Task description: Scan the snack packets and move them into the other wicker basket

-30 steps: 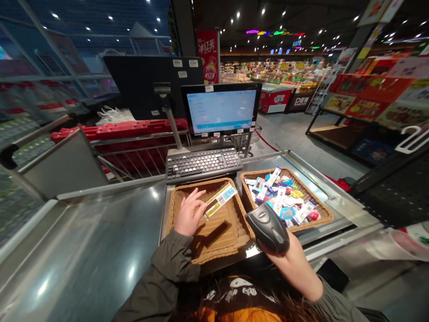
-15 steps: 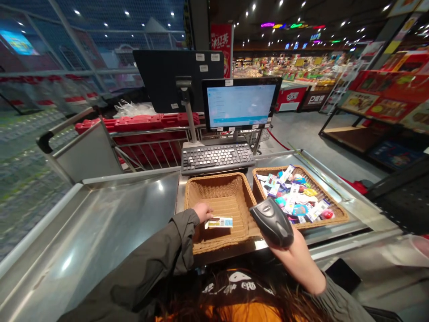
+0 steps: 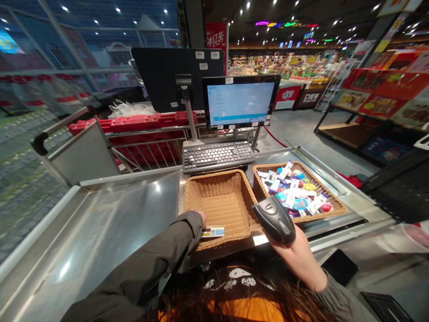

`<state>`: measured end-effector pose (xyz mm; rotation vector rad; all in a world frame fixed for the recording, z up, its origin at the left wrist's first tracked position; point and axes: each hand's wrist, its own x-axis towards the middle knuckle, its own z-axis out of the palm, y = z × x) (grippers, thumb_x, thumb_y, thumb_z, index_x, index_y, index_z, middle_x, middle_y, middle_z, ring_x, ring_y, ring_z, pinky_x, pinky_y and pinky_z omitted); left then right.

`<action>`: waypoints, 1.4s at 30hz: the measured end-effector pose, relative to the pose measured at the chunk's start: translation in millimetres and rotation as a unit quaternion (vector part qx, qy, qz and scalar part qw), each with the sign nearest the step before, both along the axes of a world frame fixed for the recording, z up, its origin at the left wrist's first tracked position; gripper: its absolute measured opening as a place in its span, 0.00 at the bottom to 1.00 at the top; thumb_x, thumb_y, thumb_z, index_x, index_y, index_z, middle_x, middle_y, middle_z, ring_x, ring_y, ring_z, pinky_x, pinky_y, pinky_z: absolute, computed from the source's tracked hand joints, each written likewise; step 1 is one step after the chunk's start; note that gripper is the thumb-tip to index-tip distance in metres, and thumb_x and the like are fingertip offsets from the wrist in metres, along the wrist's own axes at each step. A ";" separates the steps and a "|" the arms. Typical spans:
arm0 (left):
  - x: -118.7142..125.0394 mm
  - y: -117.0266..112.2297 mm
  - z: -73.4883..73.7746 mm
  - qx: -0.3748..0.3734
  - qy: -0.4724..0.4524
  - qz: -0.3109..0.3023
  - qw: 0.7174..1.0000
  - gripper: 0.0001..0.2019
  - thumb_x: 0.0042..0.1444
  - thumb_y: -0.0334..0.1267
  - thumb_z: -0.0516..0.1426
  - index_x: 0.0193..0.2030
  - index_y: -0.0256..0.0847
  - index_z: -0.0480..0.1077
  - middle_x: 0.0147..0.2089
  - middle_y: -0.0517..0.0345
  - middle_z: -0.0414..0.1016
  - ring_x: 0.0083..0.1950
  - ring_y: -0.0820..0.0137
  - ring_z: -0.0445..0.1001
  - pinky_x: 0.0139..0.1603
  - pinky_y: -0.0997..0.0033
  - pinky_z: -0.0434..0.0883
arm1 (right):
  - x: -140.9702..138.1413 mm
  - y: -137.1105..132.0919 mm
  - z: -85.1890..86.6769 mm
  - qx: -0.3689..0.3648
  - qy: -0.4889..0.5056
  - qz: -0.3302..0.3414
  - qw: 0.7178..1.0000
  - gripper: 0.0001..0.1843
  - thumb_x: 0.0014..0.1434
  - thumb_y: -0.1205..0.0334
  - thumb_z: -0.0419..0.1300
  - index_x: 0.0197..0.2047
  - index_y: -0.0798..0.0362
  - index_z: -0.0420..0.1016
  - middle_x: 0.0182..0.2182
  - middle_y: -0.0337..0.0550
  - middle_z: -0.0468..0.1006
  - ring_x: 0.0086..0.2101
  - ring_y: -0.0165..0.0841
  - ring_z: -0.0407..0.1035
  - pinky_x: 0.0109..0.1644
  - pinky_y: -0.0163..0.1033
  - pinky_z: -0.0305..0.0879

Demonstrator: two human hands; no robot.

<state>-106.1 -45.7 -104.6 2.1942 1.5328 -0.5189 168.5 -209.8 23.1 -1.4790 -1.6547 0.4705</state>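
Note:
My left hand [image 3: 200, 217] sits at the near rim of a square wicker basket [image 3: 217, 190], mostly hidden by its dark sleeve. A small card packet with a barcode [image 3: 213, 231] sticks out from those fingers, over the basket's near corner. The basket's floor shows bare weave. My right hand [image 3: 299, 259] is shut around a black handheld barcode scanner [image 3: 274, 220], held above the near edge of the counter. Just past the scanner stands a second wicker basket [image 3: 330, 206], heaped with several small blister packs and cards [image 3: 295, 192].
A black keyboard [image 3: 217, 156] lies behind the baskets, under a till monitor [image 3: 239, 100]. A steel counter [image 3: 110, 210] stretches left of the baskets. A metal rail with red baskets [image 3: 144, 152] runs behind it. Store shelves stand at the back and right.
My left hand has come from over the middle of the basket toward its near rim, carrying the card packet. The right hand and scanner have barely moved.

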 end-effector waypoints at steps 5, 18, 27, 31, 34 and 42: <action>-1.1 -2.1 4.3 -0.010 0.007 0.009 1.000 0.23 0.33 0.44 0.71 0.07 0.40 0.61 0.25 0.46 0.78 0.51 0.40 0.76 0.63 0.36 0.58 | -3.2 1.3 1.4 0.007 -0.006 0.003 1.000 0.14 0.54 0.56 0.59 0.41 0.55 0.76 0.35 0.48 0.82 0.35 0.40 0.76 0.44 0.44 0.74; 9.3 -24.2 110.9 0.045 -0.081 -0.199 0.976 0.21 0.56 0.45 0.58 0.56 0.48 0.70 0.71 0.44 0.57 0.70 0.54 0.58 0.69 0.35 0.45 | 4.1 -1.2 9.1 -0.002 0.025 0.056 0.998 0.22 0.53 0.62 0.61 0.53 0.54 0.73 0.49 0.50 0.79 0.45 0.41 0.76 0.52 0.44 0.72; 122.2 3.4 148.5 0.169 -0.240 -0.226 0.929 0.17 0.59 0.48 0.57 0.52 0.46 0.72 0.70 0.48 0.59 0.69 0.55 0.60 0.70 0.37 0.48 | 57.3 -13.4 -5.0 -0.007 0.091 -0.055 0.994 0.21 0.49 0.62 0.63 0.47 0.56 0.74 0.39 0.48 0.82 0.36 0.40 0.77 0.43 0.41 0.75; 183.5 28.0 123.6 0.153 -0.232 -0.172 0.945 0.15 0.62 0.49 0.54 0.48 0.44 0.75 0.70 0.47 0.59 0.69 0.55 0.59 0.67 0.36 0.52 | 81.4 -16.7 -12.1 -0.014 0.085 -0.075 0.993 0.20 0.49 0.64 0.62 0.47 0.55 0.74 0.37 0.47 0.82 0.36 0.39 0.77 0.42 0.41 0.75; 223.5 51.5 106.7 0.188 -0.193 -0.108 0.957 0.18 0.64 0.49 0.50 0.48 0.43 0.75 0.72 0.45 0.54 0.72 0.53 0.52 0.67 0.33 0.50 | 98.0 -15.2 -13.5 -0.020 0.085 -0.079 0.993 0.21 0.48 0.65 0.62 0.48 0.55 0.73 0.39 0.47 0.82 0.37 0.39 0.77 0.44 0.41 0.75; 304.4 92.0 77.2 0.252 -0.078 -0.077 0.962 0.26 0.57 0.58 0.52 0.50 0.40 0.76 0.71 0.41 0.57 0.73 0.46 0.46 0.68 0.34 0.40 | 137.8 3.0 -5.0 -0.021 0.085 -0.066 0.994 0.24 0.47 0.65 0.62 0.51 0.54 0.74 0.44 0.49 0.82 0.41 0.41 0.77 0.49 0.44 0.74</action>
